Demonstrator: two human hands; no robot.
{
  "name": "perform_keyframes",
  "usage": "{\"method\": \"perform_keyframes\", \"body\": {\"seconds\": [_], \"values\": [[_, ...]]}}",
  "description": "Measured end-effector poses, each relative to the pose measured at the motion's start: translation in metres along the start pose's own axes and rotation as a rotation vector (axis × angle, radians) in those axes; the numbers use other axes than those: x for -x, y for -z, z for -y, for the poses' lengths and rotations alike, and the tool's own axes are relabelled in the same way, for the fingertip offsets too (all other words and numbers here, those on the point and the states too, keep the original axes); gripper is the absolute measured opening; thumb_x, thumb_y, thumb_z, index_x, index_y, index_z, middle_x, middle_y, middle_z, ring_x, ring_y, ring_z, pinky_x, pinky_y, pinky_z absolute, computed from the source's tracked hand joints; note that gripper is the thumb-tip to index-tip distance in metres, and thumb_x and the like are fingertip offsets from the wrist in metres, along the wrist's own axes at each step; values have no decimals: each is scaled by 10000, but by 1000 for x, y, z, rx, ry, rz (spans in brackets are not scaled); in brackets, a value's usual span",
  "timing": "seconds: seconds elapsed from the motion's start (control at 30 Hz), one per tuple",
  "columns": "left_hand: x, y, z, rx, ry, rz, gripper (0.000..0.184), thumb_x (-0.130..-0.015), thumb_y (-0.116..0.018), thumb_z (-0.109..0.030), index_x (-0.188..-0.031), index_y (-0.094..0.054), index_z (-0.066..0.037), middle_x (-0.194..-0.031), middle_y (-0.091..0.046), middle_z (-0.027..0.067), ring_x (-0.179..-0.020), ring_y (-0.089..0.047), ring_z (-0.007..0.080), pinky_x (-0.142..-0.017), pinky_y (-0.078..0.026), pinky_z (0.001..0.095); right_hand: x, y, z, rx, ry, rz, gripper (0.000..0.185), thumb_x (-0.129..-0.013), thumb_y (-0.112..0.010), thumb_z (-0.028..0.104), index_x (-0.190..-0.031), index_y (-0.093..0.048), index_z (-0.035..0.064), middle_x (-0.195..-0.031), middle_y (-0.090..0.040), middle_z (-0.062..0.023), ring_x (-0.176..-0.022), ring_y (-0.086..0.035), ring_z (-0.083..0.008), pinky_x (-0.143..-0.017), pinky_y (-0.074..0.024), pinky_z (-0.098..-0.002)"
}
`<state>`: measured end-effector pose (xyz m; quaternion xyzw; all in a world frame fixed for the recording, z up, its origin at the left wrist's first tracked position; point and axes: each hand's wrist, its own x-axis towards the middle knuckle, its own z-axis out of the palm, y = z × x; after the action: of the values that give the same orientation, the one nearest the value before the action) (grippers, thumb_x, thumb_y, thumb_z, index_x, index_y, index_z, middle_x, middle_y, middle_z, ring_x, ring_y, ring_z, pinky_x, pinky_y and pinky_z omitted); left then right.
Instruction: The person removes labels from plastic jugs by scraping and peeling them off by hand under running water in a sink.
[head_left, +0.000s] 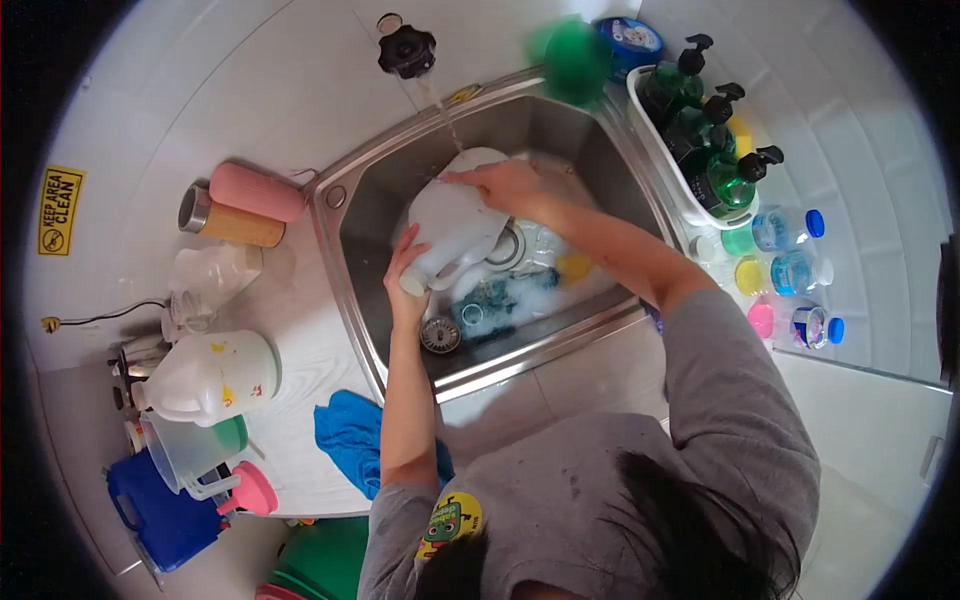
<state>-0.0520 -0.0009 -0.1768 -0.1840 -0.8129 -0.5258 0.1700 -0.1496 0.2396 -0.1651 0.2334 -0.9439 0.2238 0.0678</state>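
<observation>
A white plastic jug [452, 221] lies tilted over the sink, its neck and cap-like end [413, 281] toward me. Around the neck end, my left hand [405, 262] is closed on the jug. My right hand [497, 188] lies across the far part of the jug, index finger stretched along its surface and the other fingers curled against it. A thin stream of water from the tap [407, 50] falls at the jug's far end. Below it in the sink [365, 255] are a dark teal item [500, 303] in soapy water, a yellow piece [574, 267] and a metal strainer [440, 335].
On the right, a white bin [684, 205] holds green pump bottles [728, 183], with small capped bottles [785, 230] nearby. To the left stand a large white jug [215, 375], a pink bottle [256, 192] and a clear pitcher [180, 450]. A blue cloth [350, 440] hangs at the counter edge.
</observation>
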Motion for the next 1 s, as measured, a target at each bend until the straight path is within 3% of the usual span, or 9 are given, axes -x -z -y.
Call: {"method": "perform_keyframes", "body": {"seconds": [0.07,0.2,0.4,0.53,0.7,0.87,1.0], "values": [[1,8,-1,5,18,-14,442,-560,-730,2,-976,-589,-49,-1198,-510,181,-1095,-499,299,-928,-388,374,0,-7,18,-93,76,-64,480,-761,-499,183,-1207,-481,361,-837,-641,-83,-665,-606,-227,-559,-460,-354],[1,4,-5,125,121,-225,470,-579,-747,-24,-1012,-565,-38,-1199,-510,178,-1098,-497,287,-926,-388,373,-6,-25,25,186,-425,74,489,-761,-502,204,-1220,-461,369,-804,-634,-103,-633,-606,-243,-516,-458,-377],[0,10,7,119,106,-238,500,-590,-761,-48,-1040,-545,-24,-1192,-515,173,-1101,-493,281,-924,-388,369,-7,-28,7,217,-388,-6,470,-777,-458,160,-1201,-486,360,-691,-615,-93,-532,-576,-268,-449,-434,-400],[5,11,14,145,122,-258,503,-583,-766,-50,-1034,-545,-21,-1180,-522,168,-1104,-489,282,-925,-386,364,17,-27,23,224,-181,-162,469,-777,-461,162,-1205,-482,353,-658,-605,-104,-512,-567,-266,-423,-421,-408],[5,8,7,87,108,-231,500,-591,-765,-58,-1038,-543,-20,-1178,-522,168,-1105,-487,288,-925,-386,366,-1,-28,17,304,-315,13,473,-767,-470,152,-1196,-494,351,-642,-607,-86,-514,-564,-266,-437,-424,-396],[3,7,-2,107,109,-237,503,-595,-764,-62,-1043,-539,-21,-1189,-512,173,-1102,-488,294,-923,-387,371,9,-30,2,119,-250,-132,463,-770,-464,158,-1186,-511,356,-660,-613,-85,-518,-562,-267,-462,-431,-397],[1,8,8,150,136,-265,508,-594,-764,-63,-1046,-535,-26,-1198,-505,175,-1097,-489,295,-921,-386,371,7,-10,29,126,-204,-103,448,-773,-455,165,-1170,-528,357,-662,-613,-87,-518,-556,-273,-474,-430,-394]]}}
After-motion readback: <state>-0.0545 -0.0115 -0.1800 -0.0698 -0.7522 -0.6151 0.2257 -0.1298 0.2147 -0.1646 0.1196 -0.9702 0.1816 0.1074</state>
